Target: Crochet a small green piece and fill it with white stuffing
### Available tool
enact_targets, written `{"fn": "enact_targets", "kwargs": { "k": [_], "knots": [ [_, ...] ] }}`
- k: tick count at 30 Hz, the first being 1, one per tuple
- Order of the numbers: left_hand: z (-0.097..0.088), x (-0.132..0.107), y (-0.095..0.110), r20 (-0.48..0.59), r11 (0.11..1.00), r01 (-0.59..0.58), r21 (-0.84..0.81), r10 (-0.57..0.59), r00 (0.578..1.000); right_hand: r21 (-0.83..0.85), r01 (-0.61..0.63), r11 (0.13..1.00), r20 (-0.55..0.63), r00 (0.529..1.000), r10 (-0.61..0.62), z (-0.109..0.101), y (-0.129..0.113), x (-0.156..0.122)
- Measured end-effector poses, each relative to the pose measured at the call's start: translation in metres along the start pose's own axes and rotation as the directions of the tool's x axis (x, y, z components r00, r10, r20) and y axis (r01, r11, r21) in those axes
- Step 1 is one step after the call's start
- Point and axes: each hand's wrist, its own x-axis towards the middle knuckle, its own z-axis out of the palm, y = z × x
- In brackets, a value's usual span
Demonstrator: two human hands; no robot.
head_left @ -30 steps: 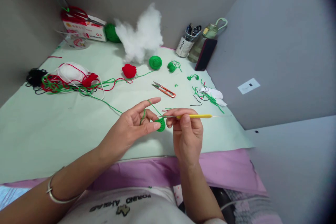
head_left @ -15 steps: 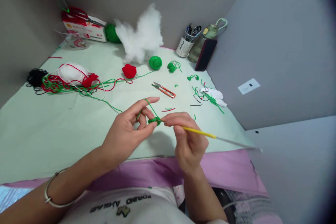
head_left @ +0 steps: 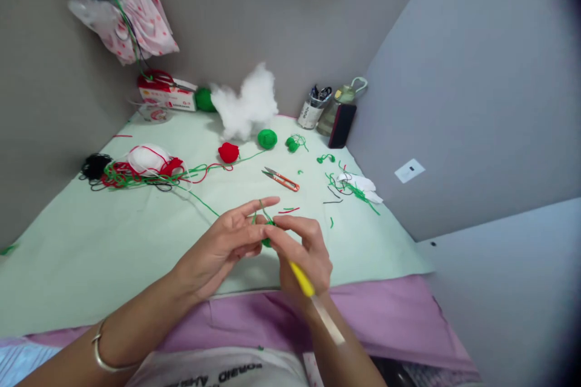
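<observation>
Between the fingertips of my left hand (head_left: pixel 231 239) sits a small green crochet piece (head_left: pixel 267 242), mostly covered by fingers. Green yarn (head_left: pixel 263 208) loops over the raised left index finger, and a strand runs back left across the table. My right hand (head_left: pixel 306 257) is closed around a crochet hook with a yellow handle (head_left: pixel 302 279); its pale rear end points down toward my right forearm. The right fingertips touch the green piece, and the hook's tip is hidden there.
Thread snips (head_left: pixel 284 180) lie beyond my hands. Behind are a red yarn ball (head_left: pixel 228 152), a green yarn ball (head_left: pixel 267 138) and white stuffing (head_left: pixel 247 103). Tangled yarn (head_left: pixel 136 172) is at left, yarn scraps (head_left: pixel 358 188) at right. A phone (head_left: pixel 342 126) leans on a bottle (head_left: pixel 327 123).
My right hand has turned, so the hook's rear end swings from pointing right to pointing down toward me. Both hands have drawn closer together around the green piece. The camera view has tilted up.
</observation>
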Motion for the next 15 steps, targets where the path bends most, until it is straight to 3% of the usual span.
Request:
{"fn": "enact_targets", "kwargs": {
  "k": [2, 4, 6, 10, 15],
  "knots": [
    [0.003, -0.008, 0.008, 0.031, 0.999, 0.022, -0.046, -0.021, 0.999, 0.224, -0.181, 0.958, -0.033, 0.981, 0.193, -0.009, -0.010, 0.010],
    [0.008, -0.017, 0.015, 0.016, 0.999, -0.026, -0.020, 0.027, 1.000, 0.444, -0.330, 0.833, -0.043, 0.921, 0.387, -0.017, -0.021, 0.020],
    [0.013, -0.027, 0.019, 0.007, 0.993, -0.100, 0.056, 0.100, 0.995, 0.597, -0.388, 0.702, -0.006, 0.873, 0.487, -0.022, -0.029, 0.027],
    [0.024, -0.042, 0.017, 0.016, 0.948, -0.219, 0.233, 0.221, 0.975, 0.663, -0.401, 0.632, 0.084, 0.879, 0.469, -0.021, -0.038, 0.031],
    [0.029, -0.054, 0.019, -0.067, 0.913, -0.282, 0.294, 0.314, 0.947, 0.707, -0.414, 0.573, 0.138, 0.876, 0.462, -0.015, -0.046, 0.033]
  ]
}}
